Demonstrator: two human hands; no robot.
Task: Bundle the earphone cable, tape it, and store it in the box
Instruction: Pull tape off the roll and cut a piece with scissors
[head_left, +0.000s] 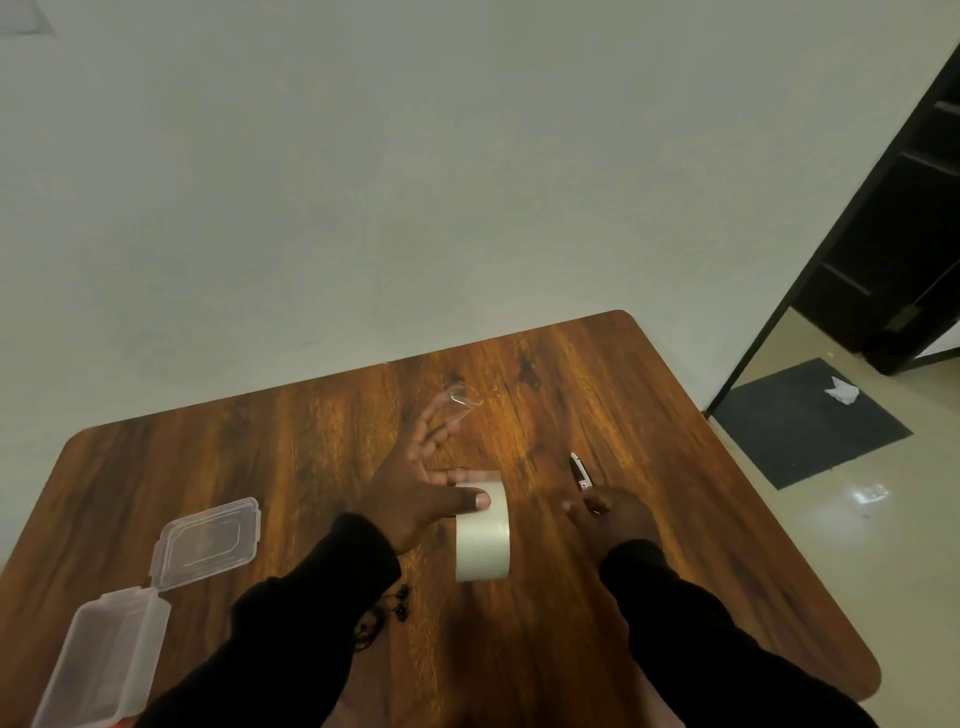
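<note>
A white tape roll (483, 535) stands on edge at the middle of the wooden table (260, 467). My left hand (421, 493) pinches the roll's top between thumb and forefinger. A cut piece of clear tape (464, 401) sticks to the tips of its other, outstretched fingers. Just right of the roll, my right hand (613, 525) is closed on a slim black and white tool (579, 470) that points away from me. The black earphone cable (384, 616) lies loosely bunched on the table, partly hidden under my left sleeve. The clear plastic box (104, 654) sits open at the front left with its lid (208, 540) folded back.
The table's far edge meets a plain wall. Its right edge falls to a tiled floor with a dark mat (810, 421) and a crumpled white scrap (841, 389). A dark doorway (893, 234) stands at the far right.
</note>
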